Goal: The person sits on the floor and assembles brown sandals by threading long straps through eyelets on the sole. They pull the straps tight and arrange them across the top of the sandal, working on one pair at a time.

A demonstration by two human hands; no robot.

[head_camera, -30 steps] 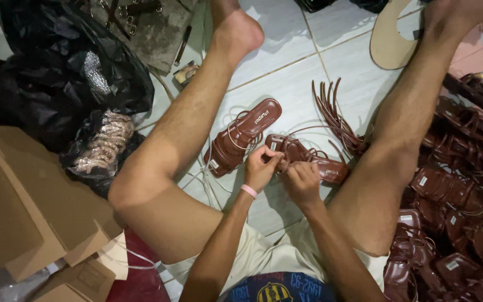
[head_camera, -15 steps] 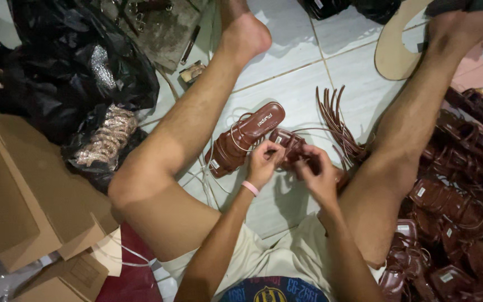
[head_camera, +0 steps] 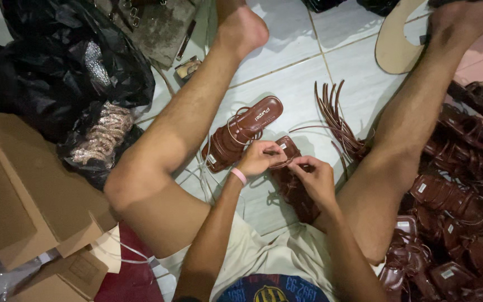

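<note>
I sit on a white tiled floor with my legs spread. My left hand [head_camera: 259, 158], with a pink band at the wrist, and my right hand [head_camera: 315, 178] both grip a brown strappy sandal [head_camera: 293, 184] between my knees. The fingers of both hands pinch a strap near its upper end. A second brown sandal [head_camera: 242, 133] lies just left of it, beside my left shin, with thin white cord looped over it. A bundle of loose brown straps [head_camera: 336, 120] fans out on the tiles beyond my right hand.
A heap of brown sandals [head_camera: 454, 201] fills the right side. Black plastic bags [head_camera: 57, 72], one holding glittery trim [head_camera: 99, 137], lie at the left. Cardboard boxes [head_camera: 23, 196] sit at the lower left. A tan insole [head_camera: 398, 39] rests at the top right.
The sandal in my hands has turned from lying sideways to pointing toward me. Both hands have shifted along it to the strap at its upper end.
</note>
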